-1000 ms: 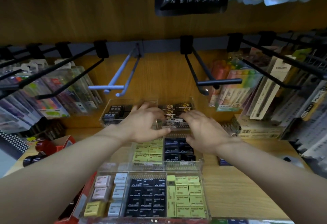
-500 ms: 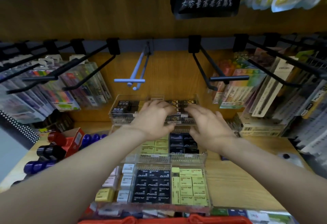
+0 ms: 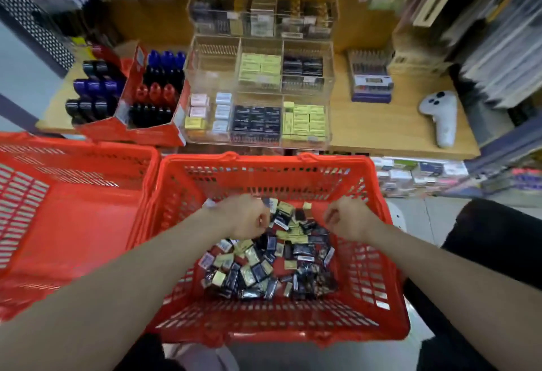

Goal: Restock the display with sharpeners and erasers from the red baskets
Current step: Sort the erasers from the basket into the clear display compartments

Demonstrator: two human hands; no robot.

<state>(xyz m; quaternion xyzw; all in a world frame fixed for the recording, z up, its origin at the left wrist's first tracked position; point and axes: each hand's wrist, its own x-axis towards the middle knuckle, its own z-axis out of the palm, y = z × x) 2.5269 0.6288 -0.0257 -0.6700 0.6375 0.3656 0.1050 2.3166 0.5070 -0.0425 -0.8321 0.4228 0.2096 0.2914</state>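
Nearest, at six o'clock, sits the red basket (image 3: pixel 372 291) with a loose heap of small wrapped erasers (image 3: pixel 269 265) on its floor, dark, gold and pale packets lying at all angles. Both hands are down inside it at the heap's far edge. The left hand (image 3: pixel 245 219) has its fingers curled under at the pile's eleven o'clock corner and seems to be pinching a packet or two, though motion blur hides exactly what is between the fingertips. The right hand (image 3: pixel 347 219) is curled as well, at about one o'clock of the heap, and I cannot tell whether it holds anything.

These packets look light, rigid little blocks in glossy film, so they should slide against one another and slip from a loose grip. The sound hold is across the short sides of one block, or a shallow scoop of several that face the same way; nothing here looks fragile.

At nine o'clock a second red basket (image 3: pixel 73 209) stands beside the first, its floor showing bare red plastic.

Farther out, at twelve o'clock on the wooden shelf (image 3: pixel 381 124), the clear tiered display (image 3: pixel 258 77) holds sorted rows of erasers; its middle tier's left compartment looks unfilled. A red carton of round-topped bottles (image 3: pixel 152 97) stands at its ten o'clock side, and a white controller (image 3: pixel 443 115) lies at two o'clock
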